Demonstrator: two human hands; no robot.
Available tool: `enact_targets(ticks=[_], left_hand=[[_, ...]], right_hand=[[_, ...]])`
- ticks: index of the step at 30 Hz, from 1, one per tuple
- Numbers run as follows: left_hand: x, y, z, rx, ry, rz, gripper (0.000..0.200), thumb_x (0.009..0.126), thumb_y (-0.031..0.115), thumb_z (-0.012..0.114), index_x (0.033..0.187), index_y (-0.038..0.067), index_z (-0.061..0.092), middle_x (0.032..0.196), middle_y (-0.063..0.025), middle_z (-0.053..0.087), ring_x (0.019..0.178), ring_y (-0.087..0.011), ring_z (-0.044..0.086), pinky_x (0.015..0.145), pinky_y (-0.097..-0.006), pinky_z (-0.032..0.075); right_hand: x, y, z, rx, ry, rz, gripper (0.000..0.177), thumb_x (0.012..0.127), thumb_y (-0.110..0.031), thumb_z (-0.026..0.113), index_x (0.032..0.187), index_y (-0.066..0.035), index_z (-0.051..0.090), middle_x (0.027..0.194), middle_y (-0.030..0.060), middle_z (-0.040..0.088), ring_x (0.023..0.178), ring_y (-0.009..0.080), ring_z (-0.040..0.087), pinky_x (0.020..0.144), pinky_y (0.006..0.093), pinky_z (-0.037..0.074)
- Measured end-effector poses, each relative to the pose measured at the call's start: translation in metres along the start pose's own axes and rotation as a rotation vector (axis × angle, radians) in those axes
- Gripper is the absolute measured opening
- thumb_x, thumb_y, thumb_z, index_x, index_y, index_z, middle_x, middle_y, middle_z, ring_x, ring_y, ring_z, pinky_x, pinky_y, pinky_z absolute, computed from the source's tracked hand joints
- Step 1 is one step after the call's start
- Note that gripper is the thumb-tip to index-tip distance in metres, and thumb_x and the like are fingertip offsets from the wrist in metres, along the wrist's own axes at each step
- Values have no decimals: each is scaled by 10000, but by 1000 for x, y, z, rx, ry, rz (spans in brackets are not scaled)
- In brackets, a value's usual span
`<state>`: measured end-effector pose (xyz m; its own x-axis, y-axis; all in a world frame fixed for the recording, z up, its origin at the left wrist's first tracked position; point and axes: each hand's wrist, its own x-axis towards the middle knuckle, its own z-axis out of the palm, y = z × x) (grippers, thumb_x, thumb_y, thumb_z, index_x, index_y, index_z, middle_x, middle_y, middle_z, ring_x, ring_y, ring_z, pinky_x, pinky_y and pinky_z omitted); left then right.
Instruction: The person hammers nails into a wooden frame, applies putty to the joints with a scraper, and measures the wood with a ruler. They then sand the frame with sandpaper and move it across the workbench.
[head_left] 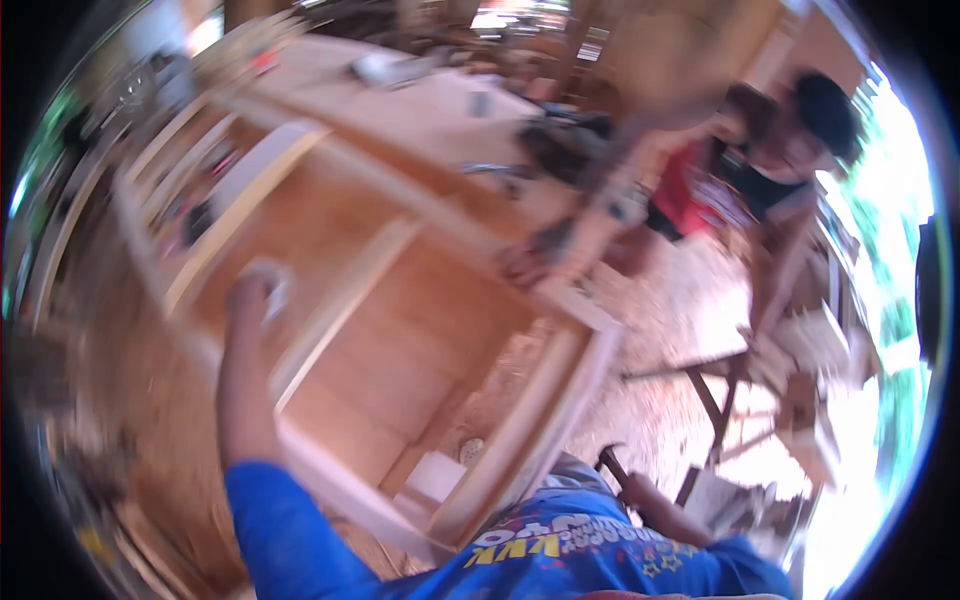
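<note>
The whole view is blurred by motion. My left hand [252, 296] reaches out on a blue-sleeved arm and rests on a large pale wooden cabinet frame [400, 330] lying open-side up. A small white pad [276, 288] sits under its fingers. My right hand [632, 487] is low at the right, beside the frame's near corner, closed around a dark tool [610, 458] whose shape is unclear. Another person's hand [528, 264] holds the frame's far rail.
The other person [790, 150], in a dark top, leans in from the upper right. A cluttered workbench [420, 100] with dark tools stands behind the frame. Sawdust covers the floor [660, 330]. Wooden trestles and offcuts [770, 390] lie at the right.
</note>
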<state>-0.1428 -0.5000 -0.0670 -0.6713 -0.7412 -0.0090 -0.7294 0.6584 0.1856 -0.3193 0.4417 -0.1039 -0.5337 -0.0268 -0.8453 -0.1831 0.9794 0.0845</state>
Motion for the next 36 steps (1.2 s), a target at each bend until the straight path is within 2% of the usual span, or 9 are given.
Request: enact_targets(ticks=[2,3,11,17,20,26,30,34,36], left_hand=[[-26,24,-34,34,95,210,188,951,146,545,986,78,718,1013,-197,728,905,-364,715,758,-467,542],[-34,40,-48,30,106,132,159,920,134,583,993,87,717,993,-196,733,933,-411,705,775,-522,555],[-41,46,-58,65,61,26,148,897,102,595,960,98,729,1009,-192,733,938,-422,696,756,-536,535],[-30,22,-39,-417,140,-1,163,895,64,614,1023,44,714,1064,-197,724,979,-418,687,822,-521,529],[-52,37,-57,-17,277,163,178,935,66,589,1091,21,662,1103,-196,709,1006,-413,683,838,-505,527],[-37,7,-51,-243,294,-179,114,992,59,529,1074,-4,576,1069,-220,687,997,-409,674,855,-489,516],[-76,63,-107,-379,356,-194,143,1010,97,530,1095,-13,567,1028,-206,686,947,-384,667,863,-476,506],[-139,139,-105,-640,469,224,133,1023,110,541,1070,-12,564,940,-145,626,886,-291,632,829,-423,512],[-185,186,-97,-741,81,271,124,1018,113,559,1066,2,585,955,-85,610,896,-202,607,817,-355,509]], right_hand=[[-21,-16,-8,18,57,-3,427,774,-287,728,1017,64,717,933,261,748,878,397,748,793,475,596],[-47,-37,-23,66,60,0,400,777,-168,626,1075,94,672,1033,311,717,983,457,713,848,509,578],[-46,-40,-24,179,125,13,400,794,-195,632,1107,51,679,1039,298,721,988,452,710,865,510,571],[-56,-38,-22,202,163,34,395,793,-190,632,1106,45,684,1050,290,720,996,448,707,859,514,569],[-55,-31,-15,160,152,7,404,787,-183,629,1111,54,679,1047,285,722,1000,446,706,852,513,570],[-36,-1,10,142,125,-59,365,780,-125,610,1086,61,682,997,289,722,928,430,724,776,504,584],[-64,-24,-23,346,30,101,429,806,-84,598,1214,41,641,1008,291,720,845,398,745,686,480,598],[-101,-63,-53,669,349,-116,720,859,-57,617,1542,-122,398,997,237,717,665,312,699,576,440,563],[-97,-73,-58,633,676,-461,595,906,-82,634,1484,-145,507,1058,177,719,757,274,697,665,405,562]])
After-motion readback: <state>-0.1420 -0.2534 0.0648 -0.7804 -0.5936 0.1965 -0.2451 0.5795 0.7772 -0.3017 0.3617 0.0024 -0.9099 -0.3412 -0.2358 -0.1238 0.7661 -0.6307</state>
